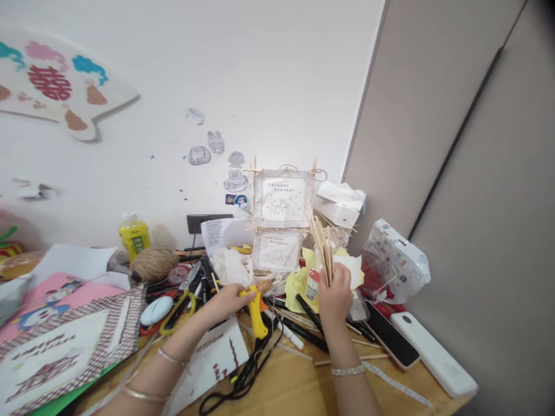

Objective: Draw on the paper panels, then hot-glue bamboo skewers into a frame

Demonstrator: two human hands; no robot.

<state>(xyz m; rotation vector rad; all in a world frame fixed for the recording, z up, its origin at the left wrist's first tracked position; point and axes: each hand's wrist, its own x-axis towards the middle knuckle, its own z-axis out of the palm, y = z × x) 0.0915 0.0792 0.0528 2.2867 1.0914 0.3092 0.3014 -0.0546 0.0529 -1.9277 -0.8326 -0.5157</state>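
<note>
My right hand (336, 296) is closed round a bundle of thin wooden sticks (321, 245), which point up and slightly left. My left hand (230, 301) has its fingers on the upper part of a yellow hot glue gun (257, 316), whose handle hangs down toward the table; its black cord (249, 370) loops below. Behind both hands stands a stick frame with two panels, an upper drawing (284, 199) and a lower drawing (277, 249), each bordered with patterned material. Loose sticks and markers (290, 335) lie between the hands.
At left are a twine ball (155, 264), yellow-handled scissors (177, 315), a yellow bottle (133, 236) and a checked-border picture (52, 358). A phone (392, 335), a white oblong device (433, 355) and a plastic package (396, 263) lie at right, near a grey cabinet (489, 202).
</note>
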